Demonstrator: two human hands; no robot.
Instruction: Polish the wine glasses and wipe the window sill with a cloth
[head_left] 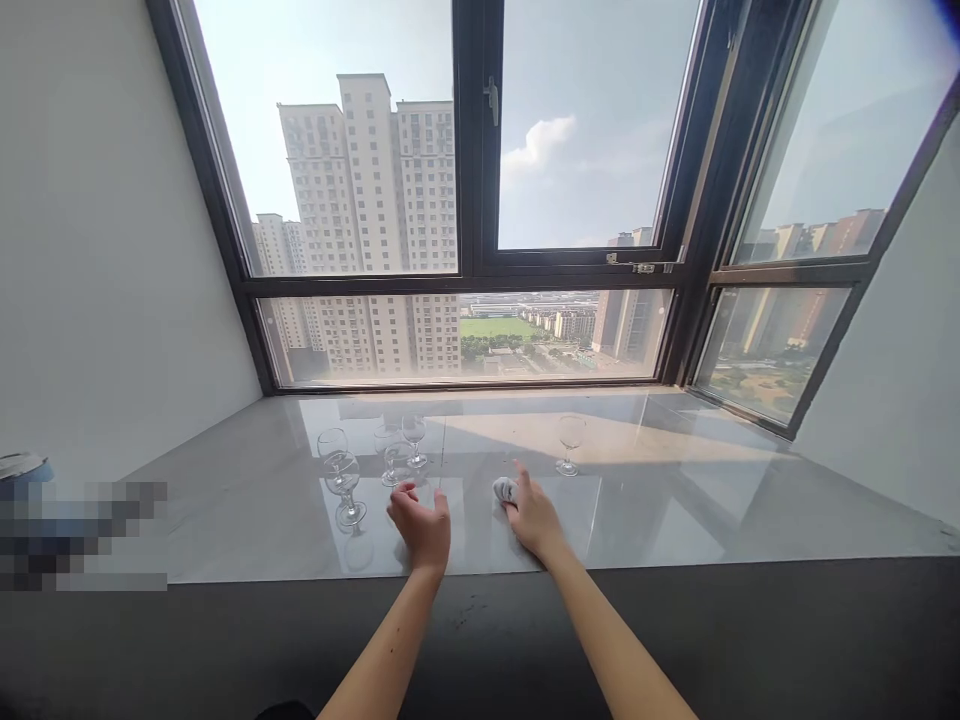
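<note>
My left hand [422,525] is above the front of the sill, its fingers curled and its thumb apart from them. No object shows clearly between them. Just beyond its fingertips stands a stemmed glass [396,462], with another stemmed glass [414,432] behind it. To the left, a nearer stemmed glass [343,474] overlaps one farther back [332,441]. My right hand [535,515] grips a small bunched white-and-grey cloth [505,490] low over the sill, index finger pointing forward. Beyond it, to the right, a single stemmed glass [571,434] stands upright.
The glossy grey sill [660,520] ends at a straight front edge above a dark front panel [750,640]. Dark-framed windows [480,285] rise behind it, and white walls flank both sides. A blurred patch with a whitish-blue object [26,466] lies at far left.
</note>
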